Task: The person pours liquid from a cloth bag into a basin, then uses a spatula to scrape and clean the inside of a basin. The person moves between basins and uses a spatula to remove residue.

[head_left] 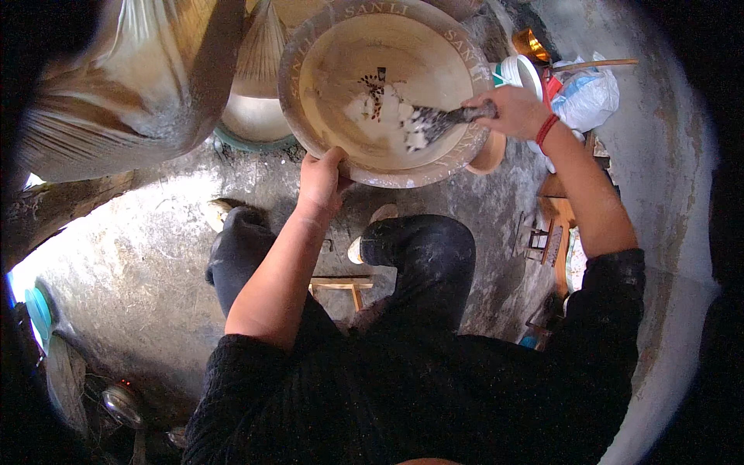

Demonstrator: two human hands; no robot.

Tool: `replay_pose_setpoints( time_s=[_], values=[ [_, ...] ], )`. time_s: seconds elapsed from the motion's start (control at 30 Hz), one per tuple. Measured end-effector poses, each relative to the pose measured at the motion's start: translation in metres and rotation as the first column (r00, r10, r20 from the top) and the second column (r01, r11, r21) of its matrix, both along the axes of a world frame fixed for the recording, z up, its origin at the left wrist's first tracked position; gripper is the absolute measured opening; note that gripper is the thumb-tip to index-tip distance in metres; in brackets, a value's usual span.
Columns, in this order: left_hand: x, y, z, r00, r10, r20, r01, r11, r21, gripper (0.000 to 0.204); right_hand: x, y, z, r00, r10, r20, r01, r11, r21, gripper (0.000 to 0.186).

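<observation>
The person wears a loose black knitted top [434, 395], its surface flecked with small pale specks. The textured left sleeve [252, 364] and the equally black right sleeve [616, 291] end around the elbows, leaving both forearms bare. Around the right wrist sits a red corded bracelet [547, 130] with several strands; the left hand [320, 178] and right hand [515, 112] are bare. Below are dark charcoal cloth trousers [435, 252], dusted with pale smudges at the knee, and light-coloured shoes [355, 252], only partly visible.
</observation>
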State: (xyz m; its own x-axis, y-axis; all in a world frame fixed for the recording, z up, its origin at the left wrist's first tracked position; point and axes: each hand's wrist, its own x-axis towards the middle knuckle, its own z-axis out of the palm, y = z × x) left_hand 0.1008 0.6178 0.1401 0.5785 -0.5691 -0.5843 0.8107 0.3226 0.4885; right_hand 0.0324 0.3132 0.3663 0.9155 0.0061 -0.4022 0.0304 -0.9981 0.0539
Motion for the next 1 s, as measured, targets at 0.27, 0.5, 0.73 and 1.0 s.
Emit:
replay_pose_setpoints(
  time_s=[0.27, 0.5, 0.73, 1.0],
  values=[
    [-0.002, -0.002, -0.006, 0.999, -0.019, 0.036, 0.018, 0.999, 0.032, 0.026, -0.026, 0.089, -0.081, 0.854, -0.512, 0.096, 0.475, 0.841, 0.261, 0.04],
    [0.001, 0.003, 0.01, 0.994, -0.11, -0.025, 0.112, 0.991, 0.076, 0.034, 0.009, 0.104, -0.107, 0.772, -0.627, 0.1, 0.583, 0.762, 0.283, 0.036],
    [0.001, 0.001, 0.004, 0.998, -0.07, 0.005, 0.069, 0.995, 0.078, 0.034, 0.026, 0.091, -0.136, 0.762, -0.622, 0.18, 0.508, 0.747, 0.429, 0.035],
    [0.0, -0.004, 0.005, 1.0, -0.009, -0.007, 0.009, 1.0, -0.009, 0.03, 0.039, 0.076, -0.136, 0.765, -0.593, 0.252, 0.448, 0.77, 0.453, 0.036]
  ],
)
